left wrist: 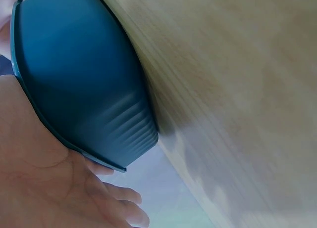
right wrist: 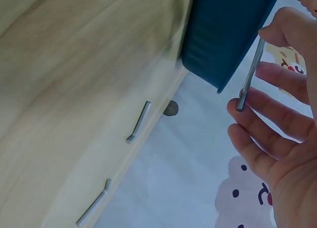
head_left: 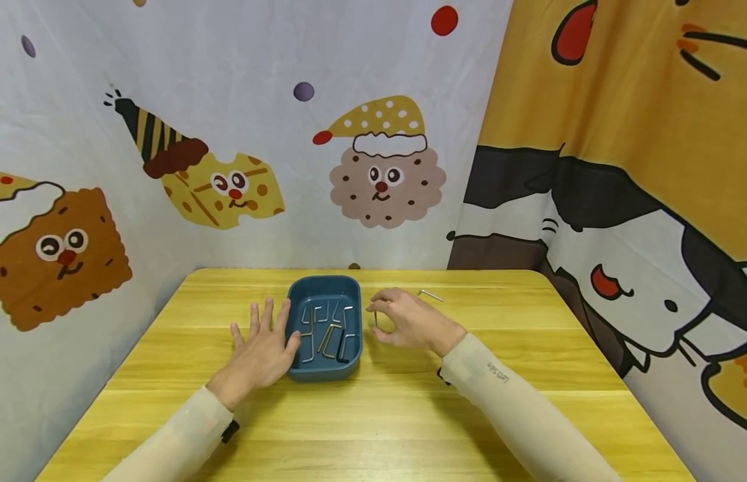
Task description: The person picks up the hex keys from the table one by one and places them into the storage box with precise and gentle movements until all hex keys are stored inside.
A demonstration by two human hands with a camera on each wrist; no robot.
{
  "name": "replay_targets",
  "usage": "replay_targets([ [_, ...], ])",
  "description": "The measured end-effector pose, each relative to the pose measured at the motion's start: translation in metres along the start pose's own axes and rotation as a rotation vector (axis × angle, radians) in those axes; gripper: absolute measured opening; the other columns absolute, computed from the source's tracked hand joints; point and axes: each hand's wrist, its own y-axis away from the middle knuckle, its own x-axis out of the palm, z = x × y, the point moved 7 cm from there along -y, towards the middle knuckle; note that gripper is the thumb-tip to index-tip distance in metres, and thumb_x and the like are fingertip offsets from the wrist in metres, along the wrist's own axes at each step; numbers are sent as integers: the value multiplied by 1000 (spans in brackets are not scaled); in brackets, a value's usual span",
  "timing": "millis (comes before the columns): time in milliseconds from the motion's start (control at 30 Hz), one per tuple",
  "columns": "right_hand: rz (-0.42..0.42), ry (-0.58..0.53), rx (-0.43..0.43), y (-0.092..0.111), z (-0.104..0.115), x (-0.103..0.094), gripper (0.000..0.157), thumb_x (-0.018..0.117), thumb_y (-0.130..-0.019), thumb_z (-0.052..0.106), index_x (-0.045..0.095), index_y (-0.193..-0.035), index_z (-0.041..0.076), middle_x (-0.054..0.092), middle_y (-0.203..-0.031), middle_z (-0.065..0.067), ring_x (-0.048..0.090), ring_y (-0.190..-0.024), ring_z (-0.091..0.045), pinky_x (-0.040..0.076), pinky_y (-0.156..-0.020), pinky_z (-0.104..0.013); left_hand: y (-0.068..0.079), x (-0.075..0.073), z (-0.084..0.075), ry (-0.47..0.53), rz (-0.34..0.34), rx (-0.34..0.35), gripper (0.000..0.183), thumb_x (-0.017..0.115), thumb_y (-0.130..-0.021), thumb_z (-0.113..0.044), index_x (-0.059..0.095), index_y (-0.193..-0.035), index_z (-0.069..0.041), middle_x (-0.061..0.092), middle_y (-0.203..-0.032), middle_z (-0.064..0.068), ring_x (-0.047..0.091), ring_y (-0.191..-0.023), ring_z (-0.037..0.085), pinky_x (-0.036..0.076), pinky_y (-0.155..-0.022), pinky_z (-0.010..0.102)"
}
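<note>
A blue rectangular tray [head_left: 324, 375] stands on the table and holds several hex keys, silver, brass-coloured and black. My left hand [head_left: 260, 353] lies along the tray's left side, fingers spread and straight, thumb over the rim. In the left wrist view the palm meets the rim of the tray [left wrist: 74, 65]. Just right of the tray, my right hand [head_left: 414, 323] pinches a silver hex key [right wrist: 250, 74] between thumb and fingers. The right wrist view shows that key apart from the tray wall [right wrist: 223, 40].
Two more silver hex keys lie near the table's far edge in the right wrist view, one upper [right wrist: 139, 121] and one lower [right wrist: 94, 203]. The head view shows just one loose key [head_left: 432, 295]. A cartoon-printed curtain [head_left: 241, 100] hangs behind the wooden table [head_left: 361, 435].
</note>
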Motion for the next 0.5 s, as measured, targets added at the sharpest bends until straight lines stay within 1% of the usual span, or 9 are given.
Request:
replay_targets([
  [167, -11, 45, -33, -7, 8, -4, 38, 86, -104, 27, 85, -135, 5, 82, -139, -15, 81, -128, -31, 68, -113, -45, 1, 0, 1, 1, 0, 1, 82, 38, -125, -53, 5, -190, -14, -9, -194, 30, -15, -178, 61, -11, -130, 96],
  [333, -19, 89, -68, -15, 15, -5, 36, 85, -106, 29, 86, -135, 7, 83, -138, -14, 81, -127, -31, 67, -116, -47, 1, 1, 2, -4, -3, 3, 82, 38, -125, -53, 5, -190, -14, -8, -195, 30, -15, -178, 61, -11, -130, 96],
  [500, -12, 78, -79, -25, 21, -5, 35, 84, -108, 31, 85, -135, 9, 82, -142, -15, 81, -129, -31, 65, -118, -49, 0, 1, 2, -1, -5, 4, 83, 37, -125, -55, 5, -190, -15, -8, -194, 30, -15, -178, 61, -10, -130, 97],
])
